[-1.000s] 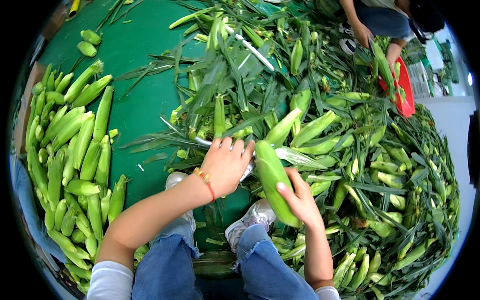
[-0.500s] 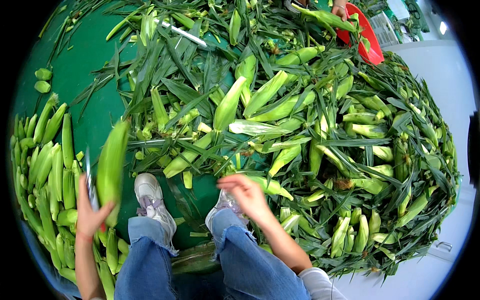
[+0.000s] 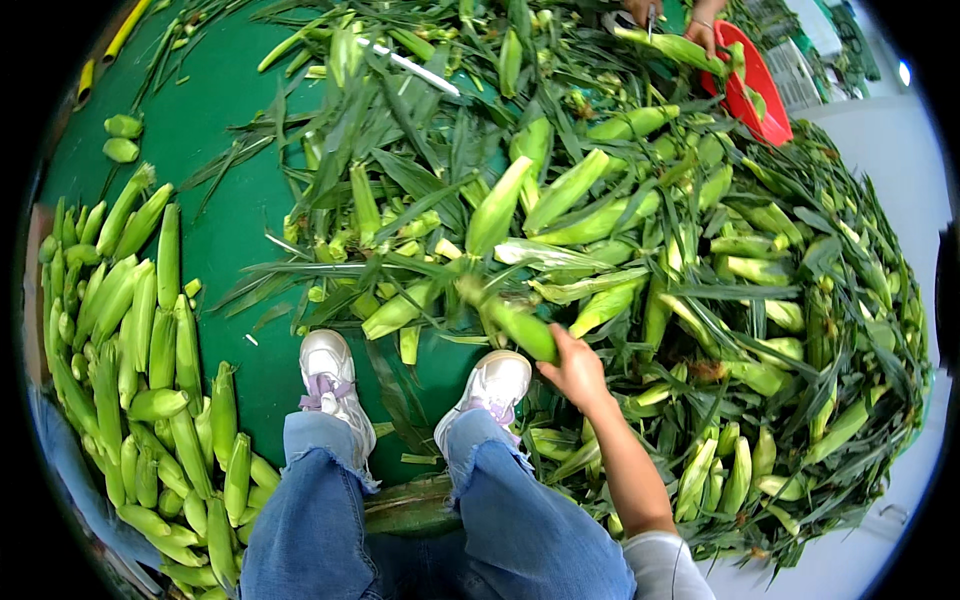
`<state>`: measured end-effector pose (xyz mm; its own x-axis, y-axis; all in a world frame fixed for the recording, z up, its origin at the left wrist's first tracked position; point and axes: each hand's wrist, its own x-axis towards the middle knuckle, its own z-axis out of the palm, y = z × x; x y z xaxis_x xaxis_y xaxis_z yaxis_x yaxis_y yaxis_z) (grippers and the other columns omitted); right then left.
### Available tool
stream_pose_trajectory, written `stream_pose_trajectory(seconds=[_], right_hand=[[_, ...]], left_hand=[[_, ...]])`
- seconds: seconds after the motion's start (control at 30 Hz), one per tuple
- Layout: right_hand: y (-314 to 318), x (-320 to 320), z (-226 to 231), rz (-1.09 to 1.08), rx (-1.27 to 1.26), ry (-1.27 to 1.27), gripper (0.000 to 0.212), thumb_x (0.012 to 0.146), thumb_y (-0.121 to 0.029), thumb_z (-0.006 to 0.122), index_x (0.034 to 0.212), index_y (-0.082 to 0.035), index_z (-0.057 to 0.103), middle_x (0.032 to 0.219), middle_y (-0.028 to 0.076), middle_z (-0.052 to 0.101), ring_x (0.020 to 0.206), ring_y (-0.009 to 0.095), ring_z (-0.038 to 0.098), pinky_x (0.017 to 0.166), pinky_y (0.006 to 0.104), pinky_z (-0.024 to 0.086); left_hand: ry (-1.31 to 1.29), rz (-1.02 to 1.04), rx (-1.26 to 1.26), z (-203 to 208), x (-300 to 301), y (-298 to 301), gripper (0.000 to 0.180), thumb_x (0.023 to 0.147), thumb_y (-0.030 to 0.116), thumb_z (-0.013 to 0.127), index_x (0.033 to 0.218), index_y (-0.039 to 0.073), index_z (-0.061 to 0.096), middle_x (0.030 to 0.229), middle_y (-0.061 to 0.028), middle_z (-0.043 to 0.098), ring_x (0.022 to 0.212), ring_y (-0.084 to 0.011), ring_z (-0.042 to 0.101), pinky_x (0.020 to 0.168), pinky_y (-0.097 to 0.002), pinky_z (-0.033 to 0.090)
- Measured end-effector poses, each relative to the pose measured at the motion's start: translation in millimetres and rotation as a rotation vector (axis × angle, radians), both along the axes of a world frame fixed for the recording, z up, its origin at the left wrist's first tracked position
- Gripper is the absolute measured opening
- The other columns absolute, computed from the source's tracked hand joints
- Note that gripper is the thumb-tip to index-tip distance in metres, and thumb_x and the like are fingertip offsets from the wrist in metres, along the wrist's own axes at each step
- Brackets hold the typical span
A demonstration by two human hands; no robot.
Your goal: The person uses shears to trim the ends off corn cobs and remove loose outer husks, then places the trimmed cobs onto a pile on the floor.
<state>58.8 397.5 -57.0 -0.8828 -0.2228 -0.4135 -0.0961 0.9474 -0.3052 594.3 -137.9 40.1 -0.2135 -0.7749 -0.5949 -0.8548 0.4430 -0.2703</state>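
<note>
My right hand is closed around a green corn ear in its husk, at the near edge of a big heap of corn ears and loose leaves. The ear points up and to the left from my fingers. My left hand is out of the picture. A stack of trimmed corn ears lies on the left, beside my left shoe. My right shoe stands right beside the held ear.
The floor is a green mat. Two cut stub ends lie at the far left. At the top right another person's hands hold corn by a red basin. A white stick lies among the leaves.
My left hand, which was laying a trimmed ear on the left stack, has dropped out of view. My right hand has closed on an ear from the heap.
</note>
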Motion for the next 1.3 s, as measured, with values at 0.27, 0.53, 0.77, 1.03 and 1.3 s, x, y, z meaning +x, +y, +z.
stream_pose_trajectory(seconds=[0.27,0.53,0.77,1.03,1.3], right_hand=[[-86,-65,78,-1.007,-1.678,-0.013,0.054,0.079,-0.013,0.064,0.125,-0.01,0.034,0.118,0.011,0.047,0.107,0.027,0.05,0.089,0.0474,0.046],[-116,-68,63,-1.148,-1.637,0.216,0.051,0.085,-0.029,0.061,0.125,-0.014,0.035,0.122,0.009,0.045,0.11,0.026,0.048,0.089,0.0471,0.045],[-126,-56,55,-1.167,-1.572,0.236,0.062,0.085,-0.033,0.061,0.134,-0.017,0.026,0.128,0.006,0.041,0.114,0.021,0.044,0.094,0.0389,0.041],[-136,-49,50,-1.357,-1.685,0.014,0.045,0.087,-0.04,0.052,0.12,-0.012,0.046,0.111,0.005,0.054,0.102,0.02,0.051,0.091,0.0361,0.04],[-130,-69,57,-1.211,-1.663,-0.08,0.044,0.091,-0.048,0.043,0.105,-0.006,0.045,0.085,0.015,0.057,0.074,0.029,0.059,0.069,0.0429,0.05]], left_hand=[[0.974,0.241,0.601,-4,-379,35,0.061,0.074,0.01,0.055,0.13,0.006,0.031,0.1,-0.006,0.047,0.096,-0.0156,0.046,0.084,-0.0268,0.039],[0.349,0.381,1.74,-11,-533,191,0.065,0.08,0.009,0.057,0.137,0.012,0.026,0.112,-0.0069,0.049,0.109,-0.0203,0.05,0.089,-0.0342,0.041],[0.344,0.209,1.742,-27,-525,223,0.06,0.078,0.006,0.056,0.132,0.009,0.031,0.096,-0.0034,0.051,0.09,-0.0137,0.054,0.079,-0.0288,0.044],[1.231,-1.087,0.818,-6,-533,212,0.062,0.071,0.03,0.072,0.111,-0.002,0.038,0.084,-0.0156,0.054,0.075,-0.0328,0.055,0.065,-0.0385,0.046],[0.903,-0.855,1.188,-32,-507,204,0.048,0.076,0.025,0.066,0.109,0.004,0.038,0.078,-0.0175,0.058,0.065,-0.0357,0.061,0.055,-0.0424,0.048]])
